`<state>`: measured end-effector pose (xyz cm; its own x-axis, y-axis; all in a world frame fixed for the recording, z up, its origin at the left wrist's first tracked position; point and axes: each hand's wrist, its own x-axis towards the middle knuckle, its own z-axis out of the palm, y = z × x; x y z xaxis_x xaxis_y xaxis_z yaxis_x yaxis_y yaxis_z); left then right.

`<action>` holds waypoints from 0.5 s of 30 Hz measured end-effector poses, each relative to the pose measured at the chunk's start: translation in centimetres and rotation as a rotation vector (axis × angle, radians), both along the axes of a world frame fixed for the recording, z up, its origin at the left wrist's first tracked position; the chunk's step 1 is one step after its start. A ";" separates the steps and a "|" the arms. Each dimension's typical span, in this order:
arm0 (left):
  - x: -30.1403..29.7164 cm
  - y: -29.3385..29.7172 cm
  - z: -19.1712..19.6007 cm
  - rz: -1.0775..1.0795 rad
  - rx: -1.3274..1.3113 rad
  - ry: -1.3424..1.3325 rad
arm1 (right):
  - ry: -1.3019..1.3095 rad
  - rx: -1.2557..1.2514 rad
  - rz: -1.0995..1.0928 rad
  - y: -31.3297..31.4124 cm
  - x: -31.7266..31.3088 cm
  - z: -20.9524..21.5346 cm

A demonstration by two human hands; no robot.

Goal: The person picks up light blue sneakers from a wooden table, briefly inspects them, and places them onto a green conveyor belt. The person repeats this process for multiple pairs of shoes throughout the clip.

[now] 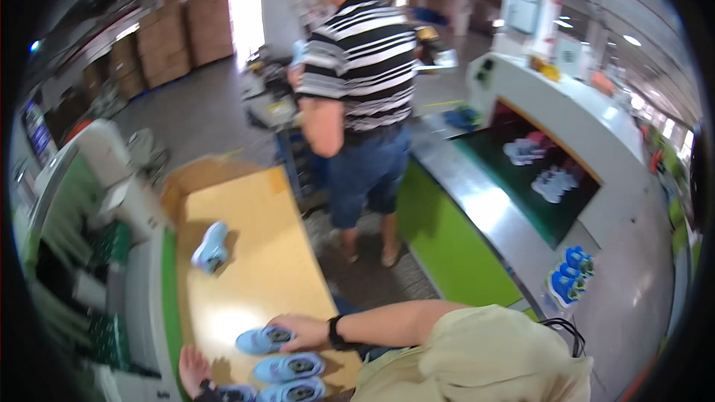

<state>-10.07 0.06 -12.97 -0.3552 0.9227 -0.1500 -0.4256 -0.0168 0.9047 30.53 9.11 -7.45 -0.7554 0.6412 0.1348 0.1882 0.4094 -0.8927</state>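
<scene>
At the near end of the wooden tabletop [257, 231], my right hand [302, 333] closes around the heel end of a light blue shoe [257, 340], a dark band on that wrist. Two more light blue shoes, the middle one [277, 367] and the nearest one [292, 391], lie side by side just below it. Another pale blue shoe [237, 393] shows partly beside my left wrist. Along the table's left edge my left hand [194, 368] is raised with its fingers stretched out, holding nothing. Farther up the table lies a single light blue shoe [212, 247].
A person [369, 67] in a striped shirt stands past the table. On the right, a conveyor machine [532, 171] carries pale shoes [551, 184]; bright blue shoes [570, 277] sit by its metal edge. A machine with green parts [112, 246] borders the table's left. Stacked cartons [164, 41] stand behind.
</scene>
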 end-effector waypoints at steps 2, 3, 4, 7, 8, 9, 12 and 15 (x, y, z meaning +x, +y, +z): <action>0.6 0.3 0.2 0.106 -0.122 -0.061 | 0.003 0.062 -0.013 0.4 0.4 -0.7; 1.8 0.6 1.4 0.118 -0.154 -0.168 | -0.016 0.044 0.010 0.6 0.8 -0.2; 1.9 1.0 1.8 0.119 -0.223 -0.231 | -0.054 0.082 0.037 0.9 1.1 -0.4; 5.4 1.1 4.5 0.206 -0.187 -0.296 | -0.100 -0.190 0.136 1.3 2.4 2.3; 5.3 0.5 5.0 0.215 -0.194 -0.278 | -0.135 -0.236 0.200 2.0 2.2 2.9; 5.4 0.0 5.0 0.218 -0.199 -0.269 | -0.181 -0.278 0.258 2.9 1.8 3.2; 6.2 -0.5 5.6 0.245 -0.184 -0.274 | -0.252 -0.042 0.076 6.3 -0.9 4.1; 6.7 0.0 6.3 0.251 -0.172 -0.295 | -0.213 0.353 0.039 11.9 -5.4 4.5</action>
<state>-3.34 0.05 -6.67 -0.4847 0.7654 -0.4234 -0.6686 -0.0121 0.7436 25.11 20.97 -2.98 -0.8131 0.5539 0.1789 0.3321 0.6939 -0.6389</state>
